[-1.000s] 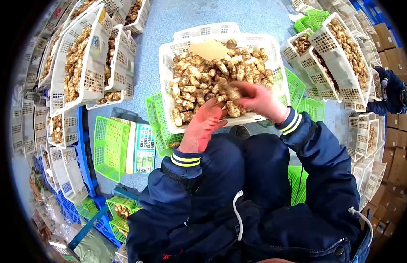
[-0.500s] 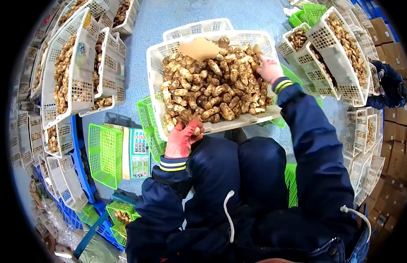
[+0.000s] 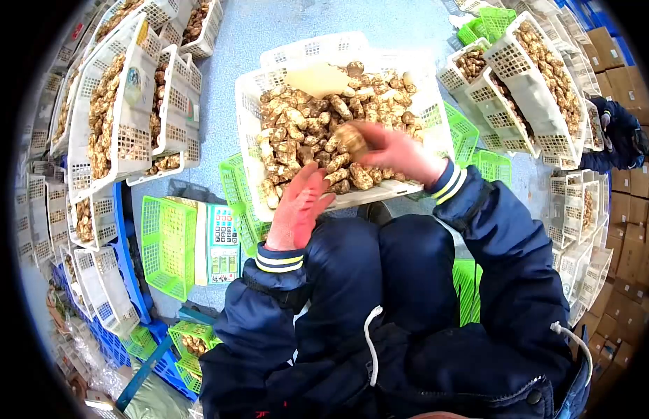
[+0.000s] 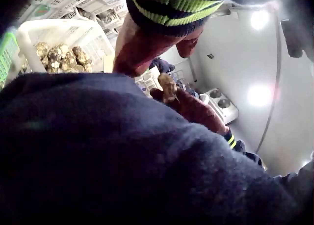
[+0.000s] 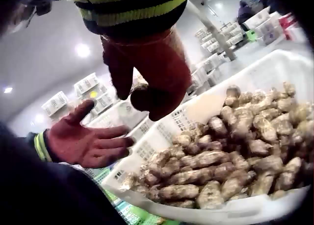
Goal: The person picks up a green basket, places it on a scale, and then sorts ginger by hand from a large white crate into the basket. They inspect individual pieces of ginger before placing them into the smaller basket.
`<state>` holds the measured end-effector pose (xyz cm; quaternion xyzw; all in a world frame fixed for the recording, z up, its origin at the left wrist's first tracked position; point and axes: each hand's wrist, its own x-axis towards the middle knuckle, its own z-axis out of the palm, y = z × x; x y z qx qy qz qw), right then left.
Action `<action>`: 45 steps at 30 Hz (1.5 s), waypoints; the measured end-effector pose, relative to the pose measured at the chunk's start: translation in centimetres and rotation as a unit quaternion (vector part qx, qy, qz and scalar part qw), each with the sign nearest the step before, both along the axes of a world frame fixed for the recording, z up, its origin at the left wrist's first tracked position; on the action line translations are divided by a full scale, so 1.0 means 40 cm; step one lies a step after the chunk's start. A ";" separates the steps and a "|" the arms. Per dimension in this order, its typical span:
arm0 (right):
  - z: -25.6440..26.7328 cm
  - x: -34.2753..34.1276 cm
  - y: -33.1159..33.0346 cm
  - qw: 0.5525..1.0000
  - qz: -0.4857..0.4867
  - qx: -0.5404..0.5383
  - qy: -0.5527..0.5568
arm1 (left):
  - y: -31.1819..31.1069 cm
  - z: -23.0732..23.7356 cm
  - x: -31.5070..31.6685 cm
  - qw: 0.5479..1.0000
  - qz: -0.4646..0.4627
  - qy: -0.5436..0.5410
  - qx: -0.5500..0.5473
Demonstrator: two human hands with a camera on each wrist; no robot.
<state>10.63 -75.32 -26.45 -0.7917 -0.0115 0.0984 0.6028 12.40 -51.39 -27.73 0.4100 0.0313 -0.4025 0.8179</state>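
Note:
Lumpy brown tubers (image 3: pixel 296 129) fill a white plastic crate (image 3: pixel 249 133) in front of the person's knees. The right hand (image 3: pixel 401 155), in a reddish glove, pinches a single tuber (image 3: pixel 350 142) above the pile, blurred in the head view. In the left wrist view this tuber (image 4: pixel 168 87) shows between the right hand's thumb and fingers. Beside the crate's near left corner is the left hand (image 3: pixel 296 209), gloved alike. The right wrist view shows the left hand (image 5: pixel 91 141) palm up, fingers straight and spread, nothing in it.
A cardboard piece (image 3: pixel 317 80) lies on the pile's far side. Green baskets (image 3: pixel 169 244) and a scale with a keypad (image 3: pixel 223 241) stand at left. Stacked white crates (image 3: pixel 132 140) of tubers line both sides. Another person (image 3: pixel 618 136) is at far right.
The right hand went to the crate's far right, then came back to the middle with a tuber. The left hand, curled at the near left corner half a second ago, has opened.

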 end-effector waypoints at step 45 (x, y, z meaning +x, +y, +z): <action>-0.333 0.306 -0.489 0.772 -0.111 -0.614 0.125 | 0.894 -0.185 -1.002 0.797 0.544 0.233 0.119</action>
